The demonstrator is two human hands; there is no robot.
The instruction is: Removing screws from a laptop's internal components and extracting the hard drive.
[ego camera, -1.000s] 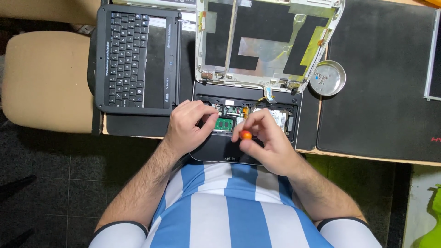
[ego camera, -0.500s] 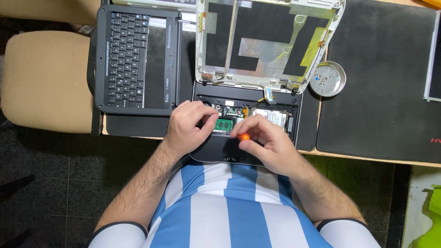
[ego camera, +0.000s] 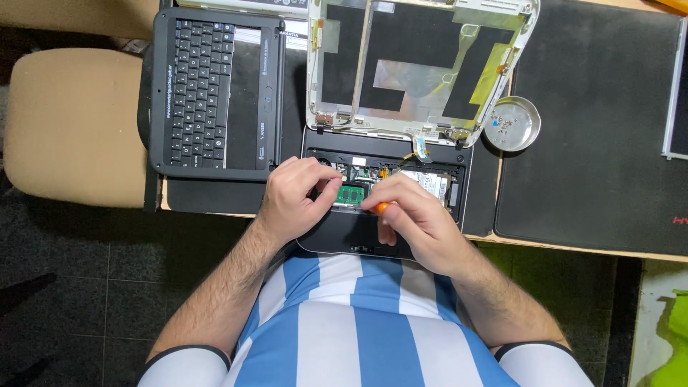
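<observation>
Head view: my right hand (ego camera: pixel 416 218) has its fingers clamped on an orange-handled screwdriver (ego camera: pixel 382 208), tip just beside the green memory board (ego camera: pixel 350 194); my left hand (ego camera: pixel 295 192) rests curled, fingers together, on the opened laptop base (ego camera: pixel 358 233) at the tabletop's (ego camera: pixel 215 206) edge

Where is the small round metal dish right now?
In the head view, the round metal dish sits on the desk right of centre, beside the opened white laptop lid and at the black mat's left edge.

white rectangular label (ego camera: pixel 289 34) at twelve o'clock beside black keyboard panel (ego camera: pixel 215 93), pale printed strip (ego camera: pixel 262 63) along that panel, detached flat screen panel (ego camera: pixel 676 86) at three o'clock edge
</observation>
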